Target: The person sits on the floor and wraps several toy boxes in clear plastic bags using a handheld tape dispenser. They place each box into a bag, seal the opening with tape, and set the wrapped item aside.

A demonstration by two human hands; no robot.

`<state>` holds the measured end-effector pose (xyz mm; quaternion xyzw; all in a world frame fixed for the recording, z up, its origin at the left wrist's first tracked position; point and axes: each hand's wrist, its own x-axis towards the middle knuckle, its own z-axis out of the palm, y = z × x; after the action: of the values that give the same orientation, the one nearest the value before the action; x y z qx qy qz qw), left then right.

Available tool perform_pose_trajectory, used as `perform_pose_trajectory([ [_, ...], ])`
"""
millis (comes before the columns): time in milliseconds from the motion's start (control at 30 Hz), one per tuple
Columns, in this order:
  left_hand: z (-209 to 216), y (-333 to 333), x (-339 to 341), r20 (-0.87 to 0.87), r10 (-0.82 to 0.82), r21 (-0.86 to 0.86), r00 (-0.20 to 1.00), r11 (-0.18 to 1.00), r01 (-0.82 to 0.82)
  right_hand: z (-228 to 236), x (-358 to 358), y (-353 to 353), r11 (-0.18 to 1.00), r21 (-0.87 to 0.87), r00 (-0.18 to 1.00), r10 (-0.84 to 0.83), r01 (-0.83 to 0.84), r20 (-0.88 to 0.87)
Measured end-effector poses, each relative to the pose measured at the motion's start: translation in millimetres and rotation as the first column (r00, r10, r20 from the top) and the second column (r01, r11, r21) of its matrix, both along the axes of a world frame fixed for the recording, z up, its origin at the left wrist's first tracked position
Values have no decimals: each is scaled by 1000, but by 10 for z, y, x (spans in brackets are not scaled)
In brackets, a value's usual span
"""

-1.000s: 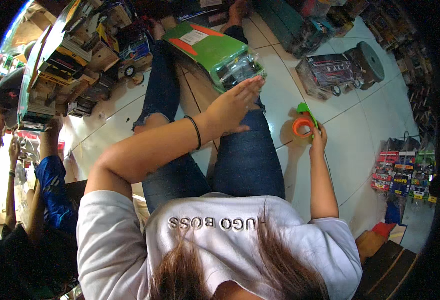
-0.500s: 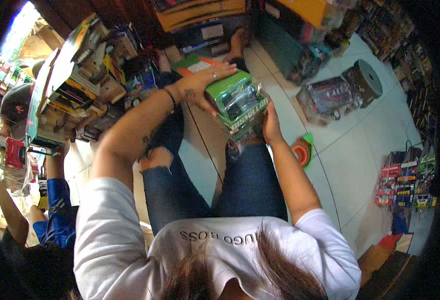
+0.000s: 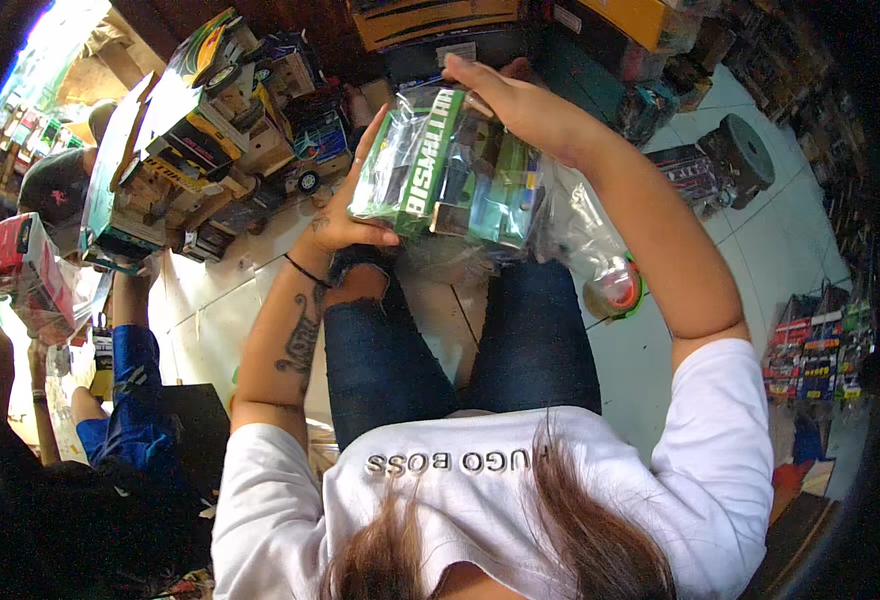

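Above my knees, a green toy truck [image 3: 465, 175] in a clear plastic bag is tilted between my hands. My left hand [image 3: 345, 210] grips its left side, with the thumb along the near lower edge and the fingers up the far side. Across its far right corner lies my right hand [image 3: 530, 110], fingers stretched over the top and pressing on the plastic. The loose end of the plastic bag [image 3: 580, 220] hangs off the truck's right side, under my right forearm. It partly covers a red and green tape dispenser [image 3: 622, 290] on the floor.
Wooden toy trucks [image 3: 175, 150] are piled at the left. Beside them, another person in a cap [image 3: 55, 190] has a bagged red toy truck [image 3: 30, 260]. At right are a bagged dark toy [image 3: 695, 175], a round dark stool [image 3: 740, 160] and packs of small toy vehicles [image 3: 815, 345].
The bagged truck has turned and come up, slightly left. My left hand has shifted from its top to its left side; my right hand from its right side to its top. The bag's loose end now shows.
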<state>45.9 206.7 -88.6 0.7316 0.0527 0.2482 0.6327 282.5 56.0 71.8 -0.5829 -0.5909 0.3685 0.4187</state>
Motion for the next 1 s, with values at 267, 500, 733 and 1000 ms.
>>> perform_pose_trajectory([
  [267, -434, 46, -205, 72, 163, -413, 984, 903, -119, -661, -52, -1036, 772, 620, 926, -322, 137, 196],
  [500, -371, -51, -214, 5, 189, -470, 982, 867, -165, -1084, -274, -439, 773, 497, 905, -421, 394, -64],
  [733, -450, -62, -268, 7, 205, -475, 979, 862, -177, -951, -424, -602, 804, 590, 910, -297, 74, 290],
  [1000, -441, -63, -270, 14, 217, -479, 976, 859, -184, -999, -429, -433, 780, 574, 877, -434, 251, 206],
])
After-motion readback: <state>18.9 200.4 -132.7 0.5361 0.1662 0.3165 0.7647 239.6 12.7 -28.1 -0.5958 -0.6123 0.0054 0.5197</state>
